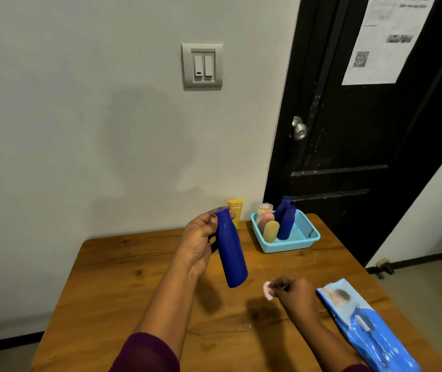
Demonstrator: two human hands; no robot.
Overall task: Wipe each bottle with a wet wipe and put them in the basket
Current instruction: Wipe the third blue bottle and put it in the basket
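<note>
My left hand (pixel 197 244) grips a tall blue bottle (pixel 231 253) near its top and holds it tilted above the wooden table (pixel 144 285). Lower and to the right, my right hand (pixel 293 292) is closed on a small crumpled wet wipe (pixel 268 290), a short way from the bottle's base. A light blue basket (pixel 308 238) at the table's far right holds two blue bottles (pixel 287 221), a pink one and a yellow one. A yellow bottle (pixel 236 214) stands on the table behind my left hand, against the wall.
A blue wet-wipe pack (pixel 362 323) lies at the table's right edge. The table stands against a grey wall with a switch plate (pixel 202 66). A black door (pixel 362 130) with a knob is behind the basket.
</note>
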